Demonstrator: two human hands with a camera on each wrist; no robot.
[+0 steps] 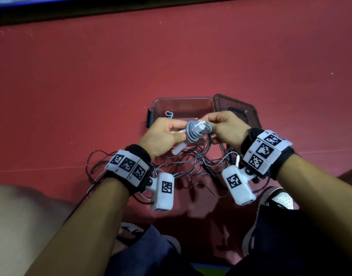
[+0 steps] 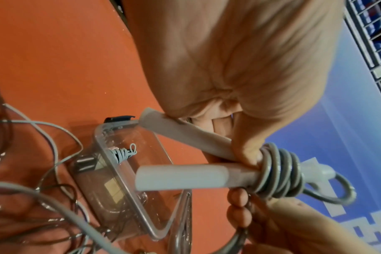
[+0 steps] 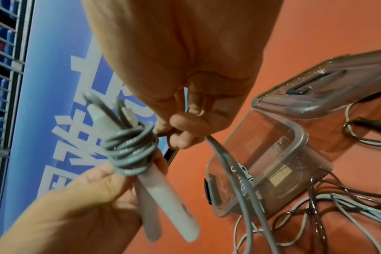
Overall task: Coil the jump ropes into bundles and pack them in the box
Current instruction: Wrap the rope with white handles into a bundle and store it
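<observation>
Grey rope (image 1: 191, 132) coiled round handles (image 2: 180, 177)

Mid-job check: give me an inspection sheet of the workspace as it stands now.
Surface: red floor, person seated on it.
Job's things: grey rope partly wound round two white handles; clear box open, one small grey bundle inside; lid beside it.
Clutter: loose ropes tangled on the floor, dark and grey.
Grips: left hand holds the handles; right hand pinches the rope.
Cables: nothing seen besides ropes.
Surroundings: blue banner; shoes.
</observation>
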